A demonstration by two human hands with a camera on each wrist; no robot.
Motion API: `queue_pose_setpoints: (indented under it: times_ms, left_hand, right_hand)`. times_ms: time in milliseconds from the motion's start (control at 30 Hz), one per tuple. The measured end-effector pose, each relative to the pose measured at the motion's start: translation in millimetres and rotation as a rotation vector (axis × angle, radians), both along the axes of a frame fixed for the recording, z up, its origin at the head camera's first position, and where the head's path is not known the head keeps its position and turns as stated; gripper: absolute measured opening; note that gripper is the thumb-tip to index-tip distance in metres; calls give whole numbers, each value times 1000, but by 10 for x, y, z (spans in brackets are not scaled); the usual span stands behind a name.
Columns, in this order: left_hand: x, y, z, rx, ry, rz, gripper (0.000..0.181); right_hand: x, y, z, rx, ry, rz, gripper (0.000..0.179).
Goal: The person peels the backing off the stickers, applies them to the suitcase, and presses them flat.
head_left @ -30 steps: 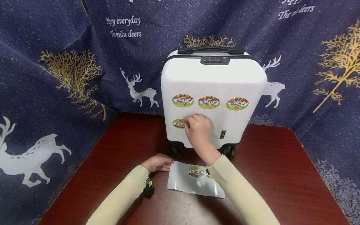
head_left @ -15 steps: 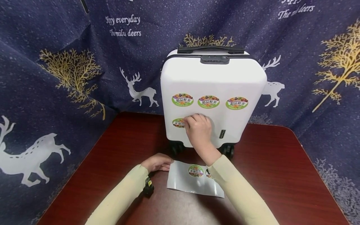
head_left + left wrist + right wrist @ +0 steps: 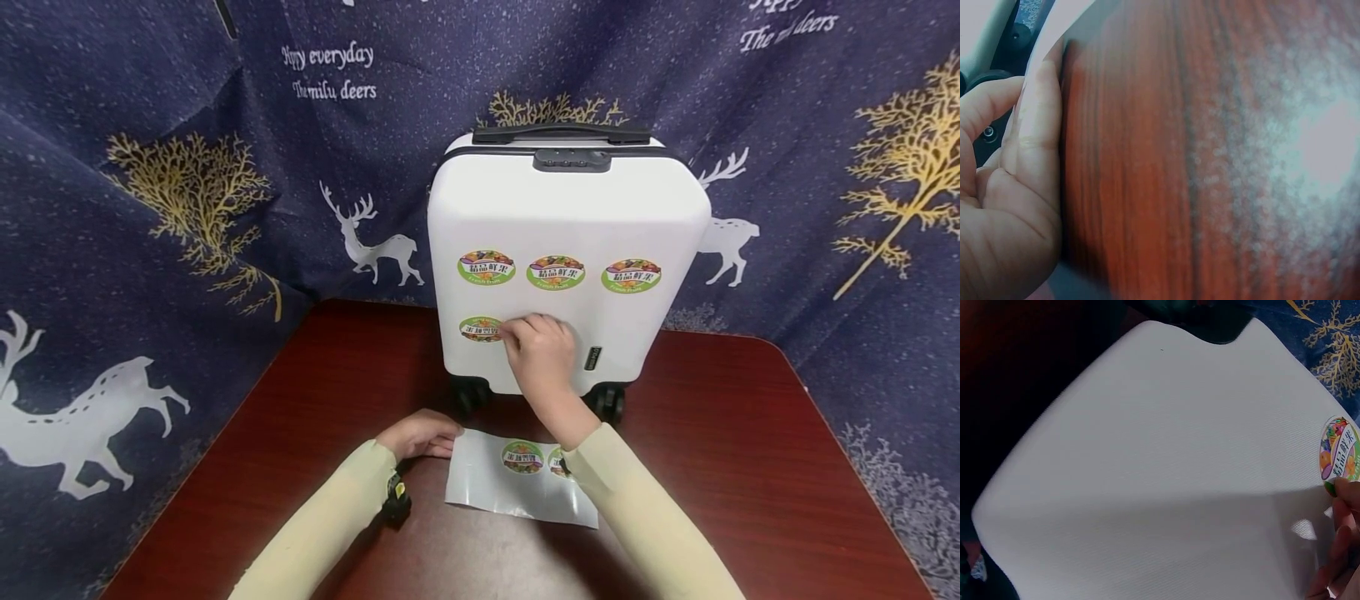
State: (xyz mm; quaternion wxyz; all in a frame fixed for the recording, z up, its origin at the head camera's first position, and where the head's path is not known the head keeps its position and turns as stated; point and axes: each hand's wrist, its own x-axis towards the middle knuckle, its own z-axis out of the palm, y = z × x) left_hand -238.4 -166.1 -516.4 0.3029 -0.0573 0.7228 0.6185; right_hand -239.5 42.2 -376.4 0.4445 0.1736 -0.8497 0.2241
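Observation:
A white suitcase (image 3: 570, 200) stands upright, with a row of three oval fruit stickers (image 3: 556, 272) across its front. Below the leftmost one is another oval sticker (image 3: 478, 329), upside down in the head view. My right hand (image 3: 542, 354) pinches this lower sticker's right edge; the right wrist view has the thumb at the end of the sticker (image 3: 1337, 450). Down on the table, my left hand (image 3: 420, 435) holds the left edge of a glossy sticker sheet (image 3: 517, 496) between thumb and fingers. Two stickers show on that sheet, one partly behind the right wrist.
The dark red-brown table (image 3: 750, 467) carries the suitcase on black wheels (image 3: 609, 404). Behind hangs a blue cloth (image 3: 420, 92) printed with deer and golden trees. A small black label (image 3: 593, 358) sits low on the suitcase front.
My right hand has slid slightly right along the lower sticker, so more of that sticker shows. My left hand and the sheet have stayed in place.

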Motion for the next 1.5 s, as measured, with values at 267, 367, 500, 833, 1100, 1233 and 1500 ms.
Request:
queue_pose_setpoints:
  times_ms: [267, 367, 500, 833, 1100, 1233, 1500]
  left_hand:
    - [12, 6, 7, -5, 2, -5, 16]
    - [13, 6, 1, -7, 4, -6, 16]
    - [3, 1, -4, 1, 3, -2, 14]
    - [-4, 7, -15, 0, 8, -2, 13]
    - [-7, 7, -8, -8, -6, 2, 10]
    - [-5, 9, 1, -9, -2, 0, 10]
    - [-3, 12, 19, -8, 1, -4, 9]
  right_hand:
    - [19, 74, -87, -32, -34, 31, 5]
    - [29, 96, -109, -33, -46, 30, 5]
    - [52, 127, -123, -51, -109, 45, 8]
    - [198, 277, -213, -116, -399, 140, 10]
    - [264, 374, -316, -128, -479, 174, 10]
    - [290, 405, -349, -111, -501, 185, 9]
    - [339, 466, -439, -106, -624, 200, 13]
